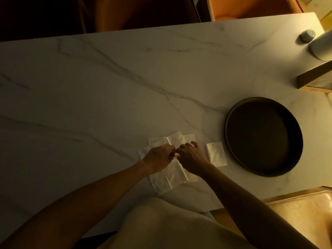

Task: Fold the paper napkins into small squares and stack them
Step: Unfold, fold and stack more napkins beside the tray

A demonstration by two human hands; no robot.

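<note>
Loose white napkins (172, 174) overlapping, flat; folded napkin (216, 154) just right.

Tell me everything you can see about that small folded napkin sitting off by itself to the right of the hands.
The folded napkin is a small white rectangle of thin, slightly crinkled paper. It lies flat on the marble table, a little askew. It sits between the right hand and the dark round tray, apart from the tray. Neither hand touches it, and nothing is stacked on it.

Two hands (159, 155), one tray (264, 137)
</note>
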